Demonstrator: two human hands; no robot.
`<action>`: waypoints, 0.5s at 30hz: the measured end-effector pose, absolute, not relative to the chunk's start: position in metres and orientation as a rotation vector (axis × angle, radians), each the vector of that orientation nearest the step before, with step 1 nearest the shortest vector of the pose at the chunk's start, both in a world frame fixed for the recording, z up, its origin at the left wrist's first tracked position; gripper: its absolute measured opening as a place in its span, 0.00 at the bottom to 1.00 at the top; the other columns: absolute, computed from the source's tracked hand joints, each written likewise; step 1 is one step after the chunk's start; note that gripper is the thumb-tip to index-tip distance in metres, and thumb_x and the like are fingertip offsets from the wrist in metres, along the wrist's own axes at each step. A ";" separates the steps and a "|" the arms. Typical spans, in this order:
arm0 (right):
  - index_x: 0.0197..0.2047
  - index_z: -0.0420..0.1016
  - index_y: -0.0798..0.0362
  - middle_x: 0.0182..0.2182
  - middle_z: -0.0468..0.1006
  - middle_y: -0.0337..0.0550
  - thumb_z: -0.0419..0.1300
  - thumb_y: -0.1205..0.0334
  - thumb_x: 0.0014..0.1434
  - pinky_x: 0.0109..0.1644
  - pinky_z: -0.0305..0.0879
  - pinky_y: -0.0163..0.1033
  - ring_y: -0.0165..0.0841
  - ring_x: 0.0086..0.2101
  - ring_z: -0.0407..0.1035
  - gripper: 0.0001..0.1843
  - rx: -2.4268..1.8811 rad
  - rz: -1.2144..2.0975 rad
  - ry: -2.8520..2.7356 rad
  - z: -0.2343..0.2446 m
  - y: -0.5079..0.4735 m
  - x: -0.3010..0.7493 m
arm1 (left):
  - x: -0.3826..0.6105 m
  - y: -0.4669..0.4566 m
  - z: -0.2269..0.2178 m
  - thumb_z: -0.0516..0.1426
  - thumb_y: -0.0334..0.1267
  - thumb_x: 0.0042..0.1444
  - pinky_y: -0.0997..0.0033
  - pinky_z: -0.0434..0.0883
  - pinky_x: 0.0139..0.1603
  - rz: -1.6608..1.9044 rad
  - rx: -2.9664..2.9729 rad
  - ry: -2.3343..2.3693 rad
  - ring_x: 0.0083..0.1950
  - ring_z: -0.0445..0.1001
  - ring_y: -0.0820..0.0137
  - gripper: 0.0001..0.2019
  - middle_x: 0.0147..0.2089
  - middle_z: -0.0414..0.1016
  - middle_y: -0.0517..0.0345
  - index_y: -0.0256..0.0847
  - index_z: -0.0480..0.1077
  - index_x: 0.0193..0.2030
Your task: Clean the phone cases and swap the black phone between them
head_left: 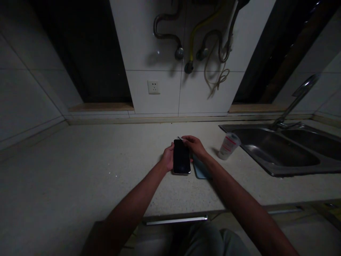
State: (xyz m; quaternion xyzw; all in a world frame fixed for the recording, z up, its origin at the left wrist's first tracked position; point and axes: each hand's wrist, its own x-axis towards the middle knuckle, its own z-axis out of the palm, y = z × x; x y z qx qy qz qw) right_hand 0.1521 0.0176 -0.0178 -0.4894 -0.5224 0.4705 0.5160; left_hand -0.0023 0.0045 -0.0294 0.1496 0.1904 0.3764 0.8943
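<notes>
A black smartphone [182, 158], its screen dark and facing up, is gripped along its left edge by my left hand [167, 158]. Fingers of that hand also show at the phone's right edge. My right hand [195, 145] is over the phone's top right corner, its fingers pinched together. A thin dark sliver [179, 138] sticks out by those fingertips; its kind is too small to tell. Under my right forearm lies a light blue flat thing with rounded corners [201, 171], like a phone case, partly hidden by the arm.
A plastic cup [228, 145] with red print leans to the right beside the steel double sink [269, 170] and its faucet [295, 99]. The pale countertop [80, 170] runs along a tiled wall with a socket [153, 87] and pipes [190, 46]. The room is dim.
</notes>
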 end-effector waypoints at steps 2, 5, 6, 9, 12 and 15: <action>0.44 0.75 0.53 0.23 0.73 0.34 0.68 0.49 0.48 0.17 0.52 0.29 0.25 0.18 0.59 0.23 -1.141 1.242 -1.217 -0.017 0.013 0.151 | -0.002 0.003 -0.031 0.48 0.52 0.66 0.37 0.70 0.53 0.746 0.319 0.383 0.47 0.80 0.47 0.26 0.45 0.81 0.38 0.33 0.70 0.58; 0.36 0.72 0.53 0.18 0.66 0.30 0.69 0.45 0.48 0.14 0.47 0.28 0.24 0.15 0.55 0.22 -1.068 1.375 -1.173 -0.015 0.006 0.152 | -0.002 0.002 -0.033 0.48 0.53 0.65 0.38 0.71 0.51 0.691 0.339 0.358 0.46 0.80 0.47 0.27 0.45 0.81 0.36 0.32 0.70 0.57; 0.34 0.71 0.53 0.18 0.65 0.30 0.69 0.44 0.48 0.14 0.45 0.28 0.23 0.15 0.54 0.22 -1.042 1.413 -1.160 -0.014 0.004 0.153 | -0.002 0.002 -0.033 0.48 0.53 0.65 0.38 0.71 0.51 0.683 0.348 0.353 0.45 0.81 0.47 0.27 0.45 0.81 0.36 0.31 0.70 0.58; 0.30 0.68 0.53 0.16 0.63 0.30 0.68 0.42 0.50 0.13 0.43 0.28 0.22 0.14 0.51 0.23 -0.971 1.536 -1.121 -0.013 0.000 0.156 | -0.003 0.001 -0.032 0.47 0.53 0.66 0.39 0.71 0.52 0.683 0.368 0.347 0.47 0.80 0.47 0.28 0.46 0.81 0.37 0.33 0.69 0.59; 0.28 0.66 0.53 0.16 0.63 0.30 0.67 0.42 0.53 0.13 0.45 0.28 0.21 0.13 0.49 0.24 -0.952 1.652 -1.069 -0.012 -0.002 0.158 | -0.003 0.000 -0.031 0.46 0.54 0.66 0.40 0.72 0.52 0.689 0.365 0.342 0.48 0.80 0.47 0.28 0.46 0.80 0.36 0.33 0.69 0.60; 0.29 0.67 0.54 0.17 0.66 0.33 0.64 0.42 0.57 0.13 0.49 0.29 0.22 0.13 0.51 0.23 -0.982 1.703 -1.034 -0.010 -0.002 0.161 | -0.003 0.000 -0.031 0.45 0.54 0.66 0.41 0.72 0.50 0.684 0.377 0.353 0.47 0.81 0.47 0.28 0.44 0.81 0.36 0.32 0.70 0.58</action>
